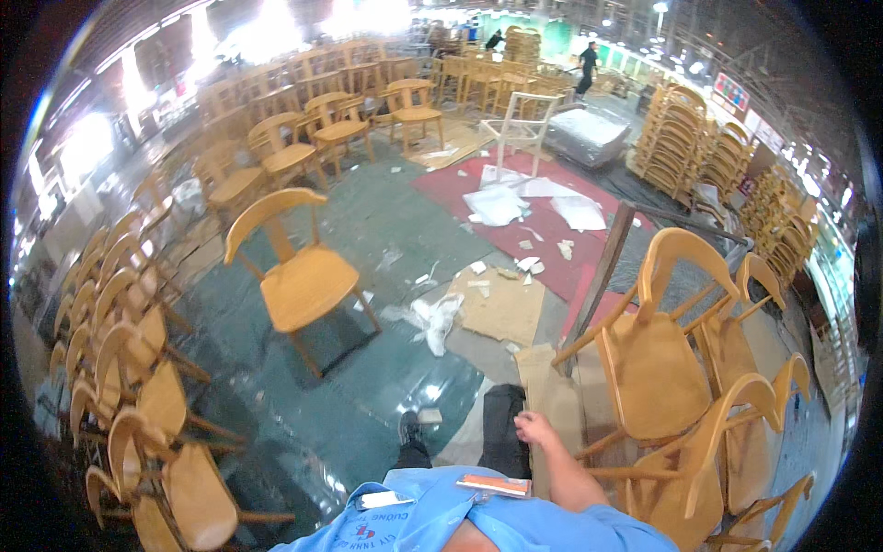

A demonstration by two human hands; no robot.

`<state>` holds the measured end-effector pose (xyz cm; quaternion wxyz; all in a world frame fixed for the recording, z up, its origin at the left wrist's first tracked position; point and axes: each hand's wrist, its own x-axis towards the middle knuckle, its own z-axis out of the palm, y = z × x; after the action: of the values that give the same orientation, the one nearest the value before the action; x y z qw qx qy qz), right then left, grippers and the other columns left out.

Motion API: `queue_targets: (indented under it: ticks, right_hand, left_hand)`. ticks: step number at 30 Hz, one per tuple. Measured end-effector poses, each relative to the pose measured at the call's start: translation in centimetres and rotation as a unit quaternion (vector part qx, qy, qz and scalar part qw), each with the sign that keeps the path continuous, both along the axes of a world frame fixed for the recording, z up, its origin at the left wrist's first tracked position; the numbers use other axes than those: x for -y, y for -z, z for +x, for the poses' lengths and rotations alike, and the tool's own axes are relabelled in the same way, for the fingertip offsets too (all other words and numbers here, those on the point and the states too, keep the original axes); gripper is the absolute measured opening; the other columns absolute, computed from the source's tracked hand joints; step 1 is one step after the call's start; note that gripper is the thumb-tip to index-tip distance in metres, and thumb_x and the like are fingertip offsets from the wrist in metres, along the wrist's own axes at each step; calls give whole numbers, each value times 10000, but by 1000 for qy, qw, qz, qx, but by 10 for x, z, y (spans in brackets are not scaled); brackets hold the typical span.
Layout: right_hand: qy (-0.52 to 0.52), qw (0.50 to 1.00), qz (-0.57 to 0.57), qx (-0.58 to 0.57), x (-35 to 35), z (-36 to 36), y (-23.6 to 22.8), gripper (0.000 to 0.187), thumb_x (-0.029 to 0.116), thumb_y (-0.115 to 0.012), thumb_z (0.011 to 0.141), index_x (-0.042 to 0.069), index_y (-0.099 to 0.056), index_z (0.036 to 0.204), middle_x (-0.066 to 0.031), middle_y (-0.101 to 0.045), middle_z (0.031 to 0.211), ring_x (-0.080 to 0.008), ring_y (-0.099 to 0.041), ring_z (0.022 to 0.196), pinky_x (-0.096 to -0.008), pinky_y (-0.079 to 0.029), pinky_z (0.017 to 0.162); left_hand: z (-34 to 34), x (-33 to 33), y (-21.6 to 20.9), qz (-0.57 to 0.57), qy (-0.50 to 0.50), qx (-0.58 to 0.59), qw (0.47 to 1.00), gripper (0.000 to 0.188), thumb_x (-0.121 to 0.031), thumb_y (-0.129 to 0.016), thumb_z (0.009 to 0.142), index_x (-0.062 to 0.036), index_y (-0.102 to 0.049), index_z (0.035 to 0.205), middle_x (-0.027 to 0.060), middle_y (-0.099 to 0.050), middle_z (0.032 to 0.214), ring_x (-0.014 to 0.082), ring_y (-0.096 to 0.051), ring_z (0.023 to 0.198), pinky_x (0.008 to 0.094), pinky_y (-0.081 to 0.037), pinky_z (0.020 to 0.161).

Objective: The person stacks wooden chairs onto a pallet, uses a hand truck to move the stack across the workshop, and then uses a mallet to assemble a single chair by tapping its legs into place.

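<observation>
Rows of wooden chairs (161, 400) stand left of the right hand (533, 428) and far ahead of it; the nearest chair (655, 368) is just to its right. Ahead-left is a lone chair (308, 285); far ahead lies a plastic-wrapped bundle (587, 136), contents unclear. The hand hangs beside a dark trouser leg (502, 432), fingers curled; whether they grasp anything, I cannot tell. The left hand is out of view. This seems a pause between chairs; handling one calls for reaching outward.
</observation>
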<state>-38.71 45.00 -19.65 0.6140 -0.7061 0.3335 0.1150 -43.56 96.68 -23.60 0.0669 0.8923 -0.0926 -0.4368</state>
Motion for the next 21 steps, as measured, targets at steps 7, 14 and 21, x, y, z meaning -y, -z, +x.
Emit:
queue_targets:
  ticks: [7,14,21]
  right_hand:
    - [47,948,-6,-314,36,-15,-3,315,267,-588,876,2,-591,1045,-114,-602,904,-233,-588,674,-367,-500,539]
    - [263,951,80,-139,54,77,-6,294,209,-598,863,-10,-584,1059,-122,-607,946,-213,-585,671,-363,-501,559]
    - [513,733,-362,262,185,276,-104,392,150,-536,923,-50,-454,1251,-184,-574,1127,-284,-578,1006,-370,-452,885]
  left_hand:
    - [309,88,-18,46,182,121,975,237,-191,-559,797,-74,-673,970,154,-675,997,310,-654,936,418,-521,802]
    - [557,306,-117,-394,-155,179,888,414,-316,-556,832,-9,-626,1101,202,-649,1047,318,-610,1009,366,-462,876]
    - [628,447,-100,-322,171,169,916,461,-386,-522,863,-32,-611,1145,175,-628,1131,318,-604,1038,388,-461,902]
